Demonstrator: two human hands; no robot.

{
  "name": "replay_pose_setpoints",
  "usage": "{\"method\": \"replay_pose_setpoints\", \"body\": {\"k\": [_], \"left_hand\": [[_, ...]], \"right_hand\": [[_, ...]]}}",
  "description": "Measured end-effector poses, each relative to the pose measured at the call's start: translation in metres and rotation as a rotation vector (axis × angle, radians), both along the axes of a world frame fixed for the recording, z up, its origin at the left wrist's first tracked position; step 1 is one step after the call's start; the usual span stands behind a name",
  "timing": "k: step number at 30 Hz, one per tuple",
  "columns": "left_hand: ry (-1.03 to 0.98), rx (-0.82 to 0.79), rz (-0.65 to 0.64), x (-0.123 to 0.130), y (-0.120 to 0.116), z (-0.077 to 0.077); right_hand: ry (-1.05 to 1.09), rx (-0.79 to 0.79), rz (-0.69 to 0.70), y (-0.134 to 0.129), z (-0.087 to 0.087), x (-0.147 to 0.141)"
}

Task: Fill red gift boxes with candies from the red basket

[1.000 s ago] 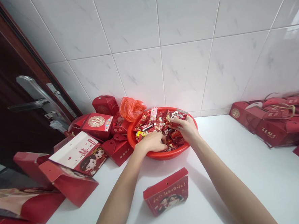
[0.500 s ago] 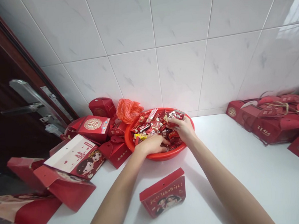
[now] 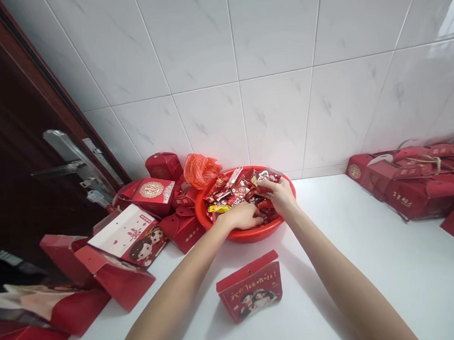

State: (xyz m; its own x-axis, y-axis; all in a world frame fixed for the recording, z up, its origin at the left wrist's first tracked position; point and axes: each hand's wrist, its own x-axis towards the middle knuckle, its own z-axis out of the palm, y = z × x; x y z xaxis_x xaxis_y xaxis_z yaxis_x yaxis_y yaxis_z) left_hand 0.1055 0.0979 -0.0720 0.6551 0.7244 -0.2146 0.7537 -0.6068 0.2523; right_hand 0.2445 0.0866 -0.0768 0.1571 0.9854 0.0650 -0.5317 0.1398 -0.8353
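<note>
A round red plastic basin holds a heap of wrapped candies, mostly red, with a yellow one at the left. My left hand dips over the near rim, fingers curled down among the candies; whatever it grips is hidden. At the basin's right side, my right hand has its thumb and fingers closed on a red candy packet with white lettering. Between my forearms a red gift box with a cartoon couple stands on the white tabletop, touched by neither hand.
Several red gift boxes crowd the left side, some with raised flaps. An orange-red plastic bag lies against the basin. More red boxes are stacked at the right. A tiled wall stands behind; a dark door is at left.
The camera view has shifted slightly, so the left-hand things appear further right. My left hand has moved a little to the right inside the basin; my right hand stays on the packet.
</note>
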Motion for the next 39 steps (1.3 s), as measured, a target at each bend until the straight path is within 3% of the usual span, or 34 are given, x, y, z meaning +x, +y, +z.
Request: {"method": "replay_pose_setpoints", "body": {"k": [4,9,12,17,22,27,31,35,39], "left_hand": [[-0.16,0.025,0.153,-0.007,0.001,0.0],[-0.803,-0.015,0.33,-0.035,-0.005,0.0],[-1.054,-0.066,0.371,-0.049,-0.016,0.006],[-1.242,-0.055,0.387,-0.057,-0.035,0.016],[-1.298,-0.172,0.337,-0.054,-0.051,0.025],[-1.266,-0.103,0.323,-0.054,-0.065,0.035],[-1.246,-0.033,0.315,-0.053,-0.073,0.039],[-1.247,-0.062,0.297,-0.052,-0.078,0.041],[-0.986,0.072,0.321,-0.062,-0.096,0.055]], "right_hand": [[0.012,0.006,0.003,-0.002,0.003,0.001],[-0.058,0.061,0.11,-0.008,0.017,0.013],[-0.103,0.109,0.161,-0.016,0.03,0.024],[-0.175,0.159,0.233,-0.028,0.042,0.033],[-0.221,0.196,0.359,-0.038,0.046,0.025],[-0.251,0.245,0.478,-0.05,0.054,0.016],[-0.28,0.273,0.468,-0.058,0.06,0.014],[-0.31,0.327,0.442,-0.065,0.064,0.012],[-0.33,0.369,0.327,-0.074,0.069,0.017]]}}
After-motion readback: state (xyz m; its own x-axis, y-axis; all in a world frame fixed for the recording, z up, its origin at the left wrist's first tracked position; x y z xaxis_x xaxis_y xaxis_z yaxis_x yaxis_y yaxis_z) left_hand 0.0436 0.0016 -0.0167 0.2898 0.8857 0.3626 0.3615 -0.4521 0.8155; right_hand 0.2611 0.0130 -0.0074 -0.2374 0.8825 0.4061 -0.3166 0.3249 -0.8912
